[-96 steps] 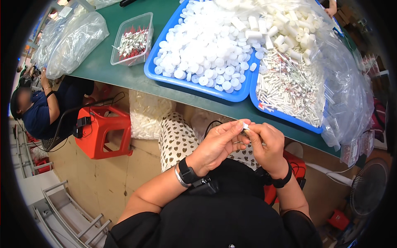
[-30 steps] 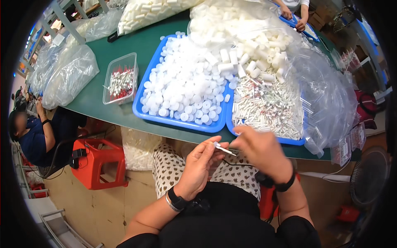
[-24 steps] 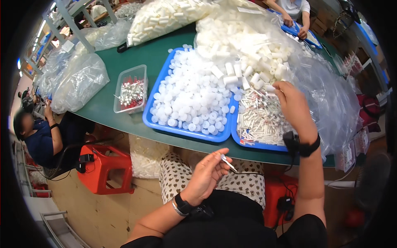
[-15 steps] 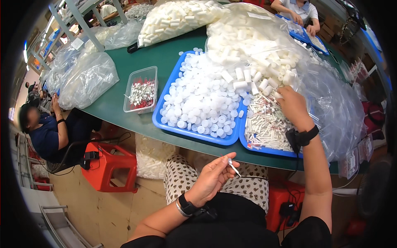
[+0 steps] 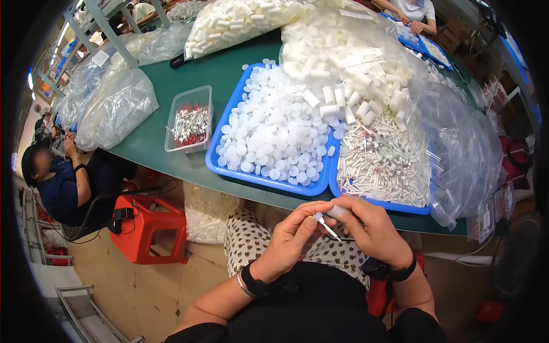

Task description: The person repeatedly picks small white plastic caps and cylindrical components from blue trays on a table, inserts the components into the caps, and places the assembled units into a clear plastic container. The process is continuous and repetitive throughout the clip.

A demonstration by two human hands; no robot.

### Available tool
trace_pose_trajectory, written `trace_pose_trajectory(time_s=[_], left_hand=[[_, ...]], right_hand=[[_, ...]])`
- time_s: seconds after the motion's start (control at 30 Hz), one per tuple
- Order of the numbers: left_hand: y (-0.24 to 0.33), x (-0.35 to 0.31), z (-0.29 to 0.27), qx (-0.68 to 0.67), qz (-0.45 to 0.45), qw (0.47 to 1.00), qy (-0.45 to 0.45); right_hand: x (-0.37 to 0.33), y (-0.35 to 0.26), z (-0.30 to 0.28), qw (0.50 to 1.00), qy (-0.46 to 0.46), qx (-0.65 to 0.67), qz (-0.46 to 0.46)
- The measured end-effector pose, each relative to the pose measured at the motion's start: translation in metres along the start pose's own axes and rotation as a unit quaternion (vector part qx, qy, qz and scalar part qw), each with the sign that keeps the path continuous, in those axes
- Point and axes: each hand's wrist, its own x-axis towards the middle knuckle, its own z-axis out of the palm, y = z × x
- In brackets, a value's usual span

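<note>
My left hand [image 5: 286,240] pinches a thin white stick [image 5: 330,230] with a small translucent disc [image 5: 318,216] near its upper end, over my lap at the table edge. My right hand [image 5: 374,228] has come in against it, its fingers closed around a white foam-like cylinder [image 5: 339,211] beside the disc. The fingertips of both hands nearly meet, so how the parts touch is partly hidden. Just beyond stand a blue tray [image 5: 213,160] heaped with translucent discs [image 5: 269,131] and another blue tray [image 5: 423,210] full of thin white sticks [image 5: 383,177].
Clear bags of white cylinders [image 5: 343,46] lie on the green table [image 5: 154,137], some spilling toward the trays. A clear box [image 5: 190,128] holds red and white sticks. Left are an empty plastic bag [image 5: 117,108], a red stool [image 5: 146,228] and a seated person [image 5: 60,177]; another person works far right.
My right hand has left the heap of cylinders by the right tray and moved down and toward the left, bringing a white cylinder to my left hand. My left hand keeps its stick.
</note>
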Motion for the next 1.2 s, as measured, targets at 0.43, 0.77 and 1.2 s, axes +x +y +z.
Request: trace_pose_trajectory(time_s=[0.43,0.77,1.2], left_hand=[[-0.016,-0.003,-0.005,-0.105,-0.088,0.989,0.051],[-0.021,-0.003,-0.006,-0.114,-0.141,0.981,0.069],[-0.016,-0.003,0.003,0.055,-0.115,0.992,0.008]], right_hand=[[-0.019,0.024,0.020,0.996,0.025,0.069,0.056],[-0.020,0.029,0.031,1.000,0.017,0.025,0.003],[-0.025,0.023,0.014,0.947,-0.072,0.269,0.160]])
